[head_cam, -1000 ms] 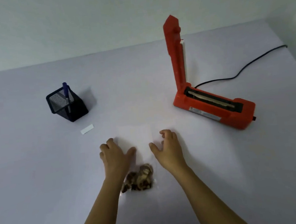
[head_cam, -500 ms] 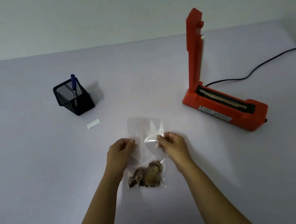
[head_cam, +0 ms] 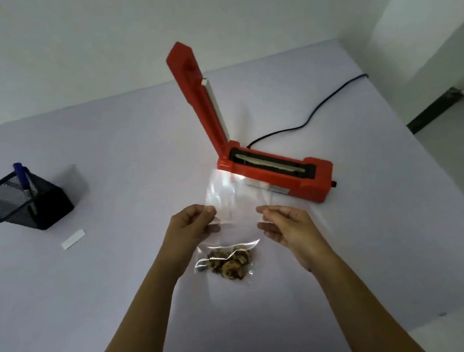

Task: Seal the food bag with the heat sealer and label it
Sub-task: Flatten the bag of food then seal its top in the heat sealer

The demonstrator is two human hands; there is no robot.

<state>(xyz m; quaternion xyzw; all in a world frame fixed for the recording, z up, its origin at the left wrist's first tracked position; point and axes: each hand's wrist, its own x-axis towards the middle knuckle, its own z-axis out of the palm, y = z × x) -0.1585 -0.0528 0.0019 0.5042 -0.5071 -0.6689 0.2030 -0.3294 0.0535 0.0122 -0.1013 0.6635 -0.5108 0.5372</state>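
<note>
Bag raised off table toward sealer; left hand and right hand each pinch a side edge. Step: positioning. Next: lay mouth flat across heating strip

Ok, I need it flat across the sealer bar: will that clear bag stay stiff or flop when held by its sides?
Probably floppy: the bag is thin film, creased between the left hand and right hand. Likely bottom-heavy, since the food bunches at its lower end. Glossy, so perhaps slippery.
</note>
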